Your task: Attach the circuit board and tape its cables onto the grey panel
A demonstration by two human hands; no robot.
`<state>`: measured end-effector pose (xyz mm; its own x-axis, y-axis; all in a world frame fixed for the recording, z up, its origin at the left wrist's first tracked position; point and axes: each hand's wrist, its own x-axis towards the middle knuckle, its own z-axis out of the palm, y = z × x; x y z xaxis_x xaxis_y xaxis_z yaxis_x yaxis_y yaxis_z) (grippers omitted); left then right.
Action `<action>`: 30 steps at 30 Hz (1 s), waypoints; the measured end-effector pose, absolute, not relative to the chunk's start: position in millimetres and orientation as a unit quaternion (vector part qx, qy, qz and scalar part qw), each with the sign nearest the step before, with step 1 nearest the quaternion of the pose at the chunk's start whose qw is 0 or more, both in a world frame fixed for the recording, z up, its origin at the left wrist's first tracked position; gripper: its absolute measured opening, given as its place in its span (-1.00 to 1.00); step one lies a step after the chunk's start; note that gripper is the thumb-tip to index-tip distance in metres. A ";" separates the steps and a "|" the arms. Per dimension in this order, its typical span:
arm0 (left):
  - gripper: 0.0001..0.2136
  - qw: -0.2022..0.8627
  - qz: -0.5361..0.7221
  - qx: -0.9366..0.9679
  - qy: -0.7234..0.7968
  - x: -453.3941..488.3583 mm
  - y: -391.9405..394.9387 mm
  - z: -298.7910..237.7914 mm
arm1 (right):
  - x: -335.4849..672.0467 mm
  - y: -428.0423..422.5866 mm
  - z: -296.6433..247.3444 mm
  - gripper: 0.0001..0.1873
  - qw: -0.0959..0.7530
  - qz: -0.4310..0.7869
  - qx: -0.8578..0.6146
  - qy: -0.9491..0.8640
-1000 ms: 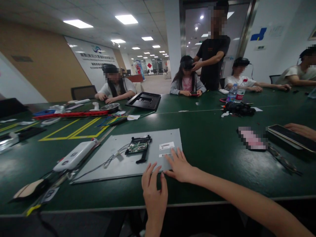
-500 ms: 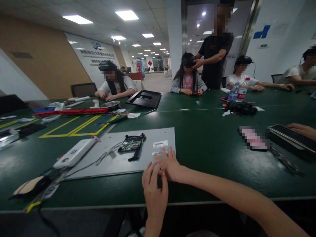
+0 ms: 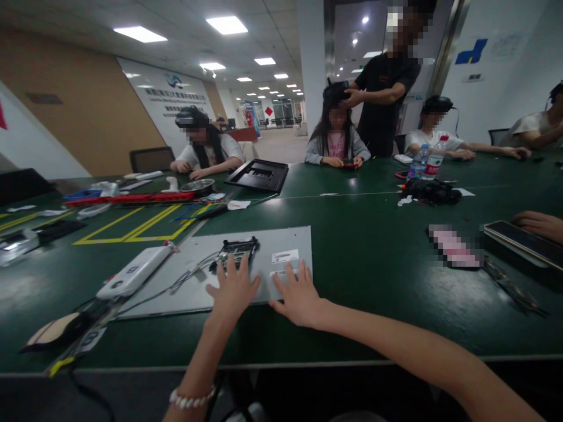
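A grey metal panel [image 3: 185, 287] lies flat on the green table [image 3: 373, 275] in front of me. A small circuit board in a black bracket [image 3: 237, 249] sits on it, with thin wires [image 3: 193, 272] trailing left. My left hand [image 3: 233, 290] lies open on the panel, fingers spread, fingertips just at the circuit board. My right hand [image 3: 299, 296] rests open and flat on the panel's near right corner, beside two white labels [image 3: 284, 257].
A white device [image 3: 134, 271] lies left of the panel, with a beige-and-black object [image 3: 53, 331] near the table edge. Yellow tape lines [image 3: 136, 225], a red bar [image 3: 127, 199], a black frame [image 3: 259, 174] and bottles [image 3: 422, 161] are farther off. Several people sit around; another person's hand [image 3: 539, 224] rests by a phone [image 3: 521, 243] at the right.
My left hand has moved forward and left from the table edge onto the panel, reaching the circuit board. My right hand stays on the panel's near right corner.
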<state>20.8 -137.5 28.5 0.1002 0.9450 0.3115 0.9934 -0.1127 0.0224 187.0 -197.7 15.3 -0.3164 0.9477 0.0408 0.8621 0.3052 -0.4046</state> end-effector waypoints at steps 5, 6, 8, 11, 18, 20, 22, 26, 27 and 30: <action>-0.46 0.074 -0.042 -0.713 -0.696 -7.3 -91.6 20.2 | 186.7 -199.1 10.1 -0.26 0.142 0.126 -0.583 -0.790; -0.47 0.080 -0.036 -0.710 -0.699 -11.2 -82.9 17.3 | 186.8 -199.3 9.0 -0.26 0.146 0.122 -0.585 -0.788; -0.47 0.094 -0.034 -0.703 -0.704 -17.8 -65.6 12.0 | 187.0 -199.6 7.5 -0.25 0.151 0.121 -0.583 -0.789; -0.45 0.100 -0.042 -0.684 -0.722 -25.6 -39.6 8.1 | 187.6 -200.0 6.4 -0.25 0.155 0.121 -0.582 -0.789; -0.53 0.087 -0.057 -0.622 -0.776 -41.2 8.6 11.5 | 188.6 -200.5 4.8 -0.24 0.166 0.116 -0.579 -0.790; -0.53 0.087 -0.062 -0.618 -0.779 -45.5 14.2 10.5 | 189.0 -200.4 5.1 -0.24 0.165 0.119 -0.579 -0.790; -0.52 0.084 -0.069 -0.617 -0.779 -48.5 16.0 8.3 | 189.8 -201.0 6.3 -0.23 0.166 0.123 -0.577 -0.790; -0.52 0.078 -0.082 -0.615 -0.781 -47.3 10.1 8.2 | 191.5 -203.2 9.8 -0.22 0.165 0.130 -0.571 -0.794; -0.52 0.079 -0.084 -0.617 -0.778 -46.1 7.0 10.5 | 191.8 -203.6 10.3 -0.22 0.166 0.130 -0.570 -0.794; -0.49 0.098 -0.095 -0.626 -0.768 -47.3 -3.4 23.8 | 192.0 -204.0 9.6 -0.23 0.172 0.126 -0.569 -0.795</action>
